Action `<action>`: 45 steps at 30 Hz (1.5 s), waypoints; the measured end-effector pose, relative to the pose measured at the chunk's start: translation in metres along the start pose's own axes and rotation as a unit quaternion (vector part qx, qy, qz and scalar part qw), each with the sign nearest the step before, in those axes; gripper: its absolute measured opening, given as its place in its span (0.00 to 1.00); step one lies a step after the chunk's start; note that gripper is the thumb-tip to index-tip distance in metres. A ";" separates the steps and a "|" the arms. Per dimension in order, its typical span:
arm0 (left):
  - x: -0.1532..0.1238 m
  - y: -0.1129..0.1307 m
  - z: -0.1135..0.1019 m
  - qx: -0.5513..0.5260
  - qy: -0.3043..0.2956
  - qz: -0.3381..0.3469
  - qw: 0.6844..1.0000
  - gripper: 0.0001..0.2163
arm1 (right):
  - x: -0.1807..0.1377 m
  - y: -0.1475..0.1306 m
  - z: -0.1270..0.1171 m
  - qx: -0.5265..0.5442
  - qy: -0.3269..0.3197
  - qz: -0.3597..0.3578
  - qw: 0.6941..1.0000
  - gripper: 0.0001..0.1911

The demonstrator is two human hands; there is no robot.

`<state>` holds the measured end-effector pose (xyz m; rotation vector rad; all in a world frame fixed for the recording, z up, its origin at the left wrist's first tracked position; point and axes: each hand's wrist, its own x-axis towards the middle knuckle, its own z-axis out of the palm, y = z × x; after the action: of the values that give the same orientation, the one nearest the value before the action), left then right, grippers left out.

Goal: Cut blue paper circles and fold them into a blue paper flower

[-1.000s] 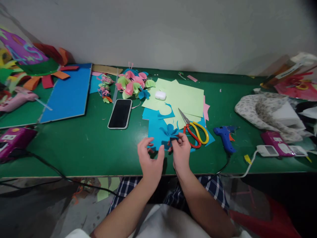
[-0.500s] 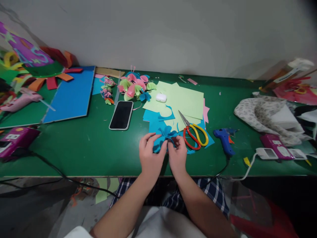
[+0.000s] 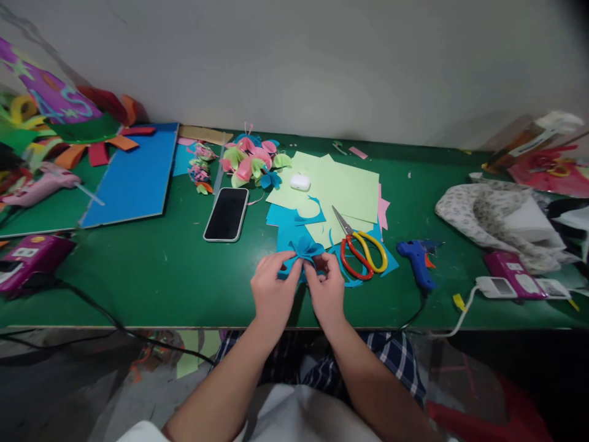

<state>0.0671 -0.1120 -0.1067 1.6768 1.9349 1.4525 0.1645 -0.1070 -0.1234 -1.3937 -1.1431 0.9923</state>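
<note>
A blue paper flower (image 3: 305,247) with curved petals is pinched between both hands, just above the near part of the table. My left hand (image 3: 275,285) grips its left side with thumb and fingers. On the flower's right, my right hand (image 3: 327,285) is closed on its lower edge, fingers curled. The fingertips hide the underside. Beneath lie blue paper sheets (image 3: 288,236) and curled offcuts. Scissors (image 3: 361,248) with one red and one yellow handle rest beside my right hand, blades pointing away.
Pale green sheets (image 3: 354,184) carry a white case (image 3: 300,182). A phone (image 3: 226,215) and a bunch of paper flowers (image 3: 251,161) are to the left. A blue glue gun (image 3: 419,261) with a cord lies to the right. A blue board (image 3: 131,178) sits far left.
Both hands have shifted slightly left with the blue flower. The left fingers have drawn in closer around it. Objects on the table stay where they were.
</note>
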 end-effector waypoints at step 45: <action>0.024 -0.044 -0.023 0.109 -0.282 0.305 0.903 0.08 | 0.026 0.001 -0.037 -0.269 -0.207 -0.320 0.884 0.06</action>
<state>0.0152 -0.0987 -0.1182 2.6026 1.3410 0.7334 0.2057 -0.0894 -0.1190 -1.0811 -2.1531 0.5032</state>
